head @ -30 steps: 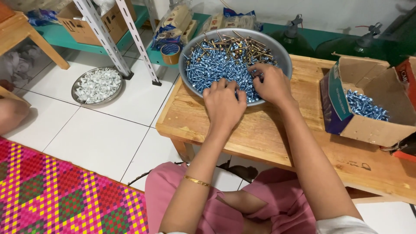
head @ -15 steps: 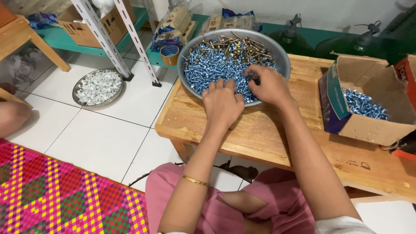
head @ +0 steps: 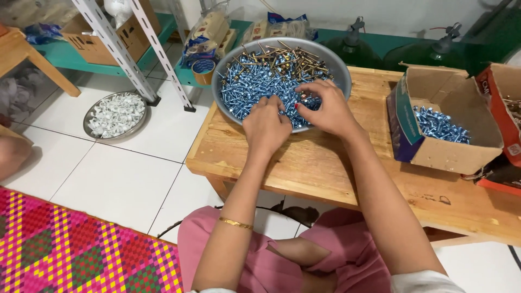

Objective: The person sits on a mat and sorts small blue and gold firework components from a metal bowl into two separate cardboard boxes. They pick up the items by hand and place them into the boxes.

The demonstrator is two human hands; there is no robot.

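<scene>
Both hands (head: 296, 122) dig in a screw-filled metal bowl (head: 339, 68).

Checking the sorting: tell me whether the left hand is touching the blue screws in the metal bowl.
Touching. The head view shows the left hand lying over the bowl's near rim, fingertips down in the blue screws.

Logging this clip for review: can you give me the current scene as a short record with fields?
setting: low wooden table over white tiled floor
left hand: fingers down in the blue screws, grip unclear
right hand: fingertips pinching among screws
container: round metal pan, brass-coloured screws at its far side
right of pan: open cardboard box holding blue screws
floor: metal dish of white clips, woven pink mat
</scene>
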